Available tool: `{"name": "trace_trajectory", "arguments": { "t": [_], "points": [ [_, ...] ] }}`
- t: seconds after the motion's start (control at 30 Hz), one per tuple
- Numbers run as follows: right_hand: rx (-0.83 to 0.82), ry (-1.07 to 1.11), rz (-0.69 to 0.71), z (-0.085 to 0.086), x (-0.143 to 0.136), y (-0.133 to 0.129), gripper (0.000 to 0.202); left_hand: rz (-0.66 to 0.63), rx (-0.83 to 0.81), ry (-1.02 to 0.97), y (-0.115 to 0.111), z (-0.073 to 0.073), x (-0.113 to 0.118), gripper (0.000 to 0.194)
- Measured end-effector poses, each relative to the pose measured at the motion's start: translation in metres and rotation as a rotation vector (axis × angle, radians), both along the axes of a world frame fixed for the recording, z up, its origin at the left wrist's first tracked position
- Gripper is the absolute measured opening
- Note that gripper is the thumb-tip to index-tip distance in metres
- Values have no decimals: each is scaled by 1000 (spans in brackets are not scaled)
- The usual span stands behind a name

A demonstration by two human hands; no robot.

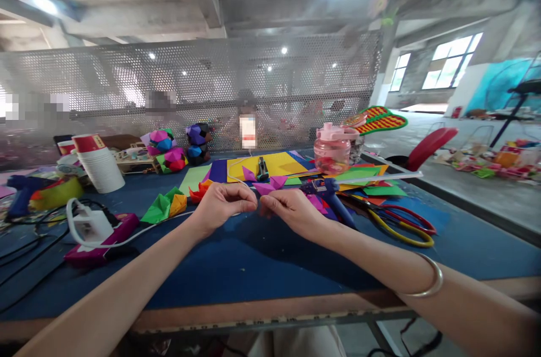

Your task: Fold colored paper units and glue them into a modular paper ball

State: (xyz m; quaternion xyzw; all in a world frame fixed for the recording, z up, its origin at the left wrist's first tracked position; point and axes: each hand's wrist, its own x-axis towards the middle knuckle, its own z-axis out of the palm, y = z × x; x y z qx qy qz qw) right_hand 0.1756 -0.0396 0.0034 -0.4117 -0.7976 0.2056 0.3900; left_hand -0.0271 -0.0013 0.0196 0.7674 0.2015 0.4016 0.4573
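See purple folded paper (278, 182) on the table, just beyond the fingertips of both hands and partly behind the right hand (289, 206). Hold the left hand (228, 203) up over the near part of the table, with fingers curled and thumb drawn in toward them; cannot tell about anything thin in the grip. Bring the right hand close beside it, thumb and forefinger nearly together, with other fingers blurred; cannot tell about a full pinch or anything held there. Wear a bangle (437, 278) on the right forearm. Find red-orange folded paper (198, 193) right behind the left hand, then green folded paper (158, 208) farther left. Look past the purple pieces to a box knife (262, 168) on yellow sheets (291, 164), and to a lit phone (248, 132) upright behind them. Note a blue glue gun (323, 189) beyond the right hand, scissors with yellow handles (399, 228) to the right, and a pink jug (332, 148) farther back. Spot stacked paper cups (99, 168) and a magenta power strip (105, 241) at left. Rest all this on a dark blue table (236, 272) with a brown front edge. Face a perforated metal screen (270, 75), with concrete beams and lamps overhead, and windows (452, 61) and a red chair (435, 147) off to the right.
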Motion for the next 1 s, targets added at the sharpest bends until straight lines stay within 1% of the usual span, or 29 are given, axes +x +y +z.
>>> {"name": "trace_trajectory", "arguments": {
  "t": [0.07, 0.13, 0.2, 0.27, 0.33, 0.4, 0.47, 0.63, 0.7, 0.77, 0.8, 0.83, 0.87, 0.9, 0.93, 0.97, 1.0],
  "points": [
    [-8, 3, 7, -1, 0, -1, 51, -13, 10, 13, 0, 1, -1, 6],
    [4, -3, 0, 0, 0, -1, 51, -55, 29, 65, -2, 4, -2, 7],
    [11, 5, -14, 1, -1, -2, 52, -133, 61, 200, -5, 11, -6, 9],
    [3, 31, -20, 2, -1, -3, 54, -249, 114, 439, -9, 18, -10, 10],
    [-7, 58, -18, 3, -2, -4, 55, -342, 175, 615, -13, 23, -14, 13],
    [-11, 73, -15, 2, -2, -3, 56, -369, 216, 724, -15, 25, -17, 17],
    [-15, 79, -12, 1, -3, -3, 56, -372, 228, 790, -16, 22, -16, 17],
    [-29, 73, -21, 2, -4, -4, 56, -453, 203, 856, -15, 9, -10, 13],
    [-33, 60, -24, 2, -4, -5, 56, -448, 201, 864, -15, 9, -10, 12],
    [-40, 47, -23, 2, -4, -5, 56, -470, 179, 844, -17, 17, -13, 12],
    [-43, 44, -23, 2, -4, -5, 56, -518, 148, 832, -19, 23, -16, 12],
    [-43, 41, -23, 2, -4, -5, 56, -585, 107, 815, -21, 31, -19, 11],
    [-42, 38, -24, 2, -4, -4, 57, -701, 41, 824, -23, 38, -23, 10],
    [-40, 33, -24, 2, -4, -4, 57, -814, -22, 860, -25, 45, -26, 14],
    [-40, 28, -24, 2, -4, -4, 57, -900, -70, 889, -27, 50, -29, 22],
    [-40, 22, -24, 2, -4, -4, 57, -933, -105, 888, -27, 53, -31, 30],
    [-41, 15, -21, 2, -4, -4, 57, -903, -123, 857, -27, 52, -30, 34]
  ]
}}
